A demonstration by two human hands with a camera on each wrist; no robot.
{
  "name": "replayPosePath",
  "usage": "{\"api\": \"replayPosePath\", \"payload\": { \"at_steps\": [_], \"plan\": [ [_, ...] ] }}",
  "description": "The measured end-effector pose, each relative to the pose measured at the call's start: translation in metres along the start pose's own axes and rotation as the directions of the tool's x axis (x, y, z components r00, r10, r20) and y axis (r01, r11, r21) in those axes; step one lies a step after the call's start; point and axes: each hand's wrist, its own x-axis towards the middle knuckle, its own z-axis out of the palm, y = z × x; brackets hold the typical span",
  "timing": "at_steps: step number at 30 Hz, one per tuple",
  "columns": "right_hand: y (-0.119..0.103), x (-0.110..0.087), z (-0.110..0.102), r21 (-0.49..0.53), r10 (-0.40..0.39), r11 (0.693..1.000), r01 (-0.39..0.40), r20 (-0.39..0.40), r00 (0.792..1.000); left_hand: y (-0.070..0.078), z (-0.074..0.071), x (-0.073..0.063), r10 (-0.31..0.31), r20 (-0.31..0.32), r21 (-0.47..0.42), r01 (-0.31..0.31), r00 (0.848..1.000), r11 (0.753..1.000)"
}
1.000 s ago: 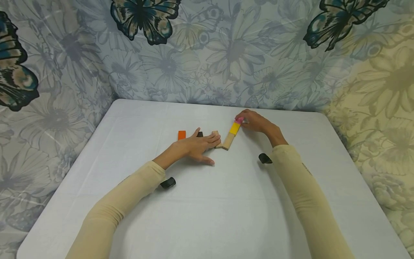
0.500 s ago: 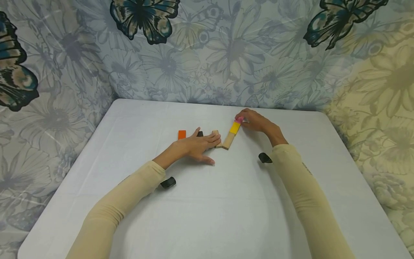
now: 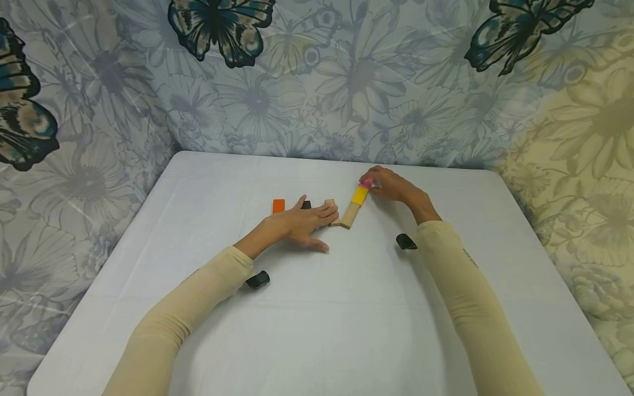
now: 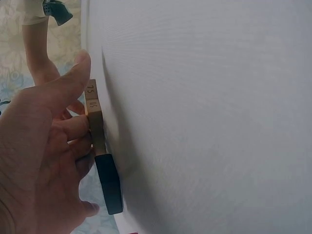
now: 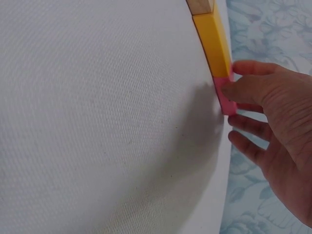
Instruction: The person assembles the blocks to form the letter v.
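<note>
From my remote station I record the right hand (image 3: 393, 185) gripping a pink rectangular block (image 3: 366, 183), pinched at its far end, near the back edge of the white-covered table (image 3: 322, 330). The pink block lies at the fingertips, in an angled line with a glossy yellow rectangular block (image 3: 359, 195) and a plain pale wooden block (image 3: 349, 216). I find the left hand (image 3: 303, 224) spread, its fingers extended over a second pale wooden block (image 3: 330, 203). A black rectangular block (image 3: 307, 205) and an orange rectangular block (image 3: 279, 205) are partly visible behind that hand.

The right wrist view shows the thumb lying on the pink block's face and two fingers beyond its end; from the head camera the hand covers much of this. The left wrist view shows figures printed on the wooden blocks, too small to make out from the head, and more of the black block's length. The head view alone takes in both sleeves and the butterfly-and-flower wall covering (image 3: 359, 77).
</note>
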Motion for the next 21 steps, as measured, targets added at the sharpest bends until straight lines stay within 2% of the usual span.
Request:
{"api": "replayPosePath", "payload": {
  "at_steps": [13, 21],
  "plan": [
    [0.0005, -0.0019, 0.0001, -0.010, 0.029, 1.000, -0.029, 0.015, 0.999, 0.0015, -0.0020, -0.0007, 0.000, 0.001, 0.006, 0.000, 1.000, 1.000],
    [-0.0001, -0.0028, 0.0005, -0.010, 0.001, 1.000, -0.001, 0.014, 1.000, 0.0008, -0.0006, -0.0005, 0.005, -0.001, 0.000, -0.005, 1.000, 1.000]
  ]
}}
